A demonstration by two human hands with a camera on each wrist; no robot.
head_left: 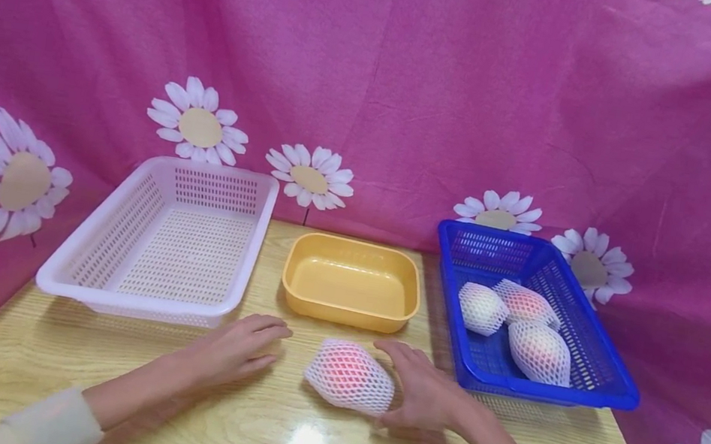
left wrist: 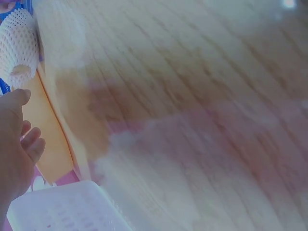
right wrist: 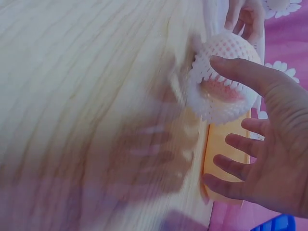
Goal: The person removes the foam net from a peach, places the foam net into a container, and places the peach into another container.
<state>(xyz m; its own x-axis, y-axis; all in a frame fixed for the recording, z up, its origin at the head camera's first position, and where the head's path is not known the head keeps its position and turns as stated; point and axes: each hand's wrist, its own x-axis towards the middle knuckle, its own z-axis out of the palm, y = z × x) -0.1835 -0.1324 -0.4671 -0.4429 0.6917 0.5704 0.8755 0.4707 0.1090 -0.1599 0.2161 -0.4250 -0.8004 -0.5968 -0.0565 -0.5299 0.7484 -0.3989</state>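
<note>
A reddish round fruit in a white foam net sleeve (head_left: 350,377) lies on the wooden table, in front of the yellow tub (head_left: 352,282). My right hand (head_left: 424,389) is at its right side, thumb and fingers spread around that end; in the right wrist view the thumb overlaps the netting and the fingers are apart from one another. On the fruit's left, with a gap between, my left hand (head_left: 240,346) hovers low over the table with relaxed fingers and holds nothing. The left wrist view has the netted fruit (left wrist: 19,45) beyond the left fingertips.
A white perforated basket (head_left: 143,300) stands at the left. To the right is a blue basket (head_left: 543,390) with three netted fruits (head_left: 540,352) in it. Behind everything hangs a magenta cloth (head_left: 401,92) printed with white daisies.
</note>
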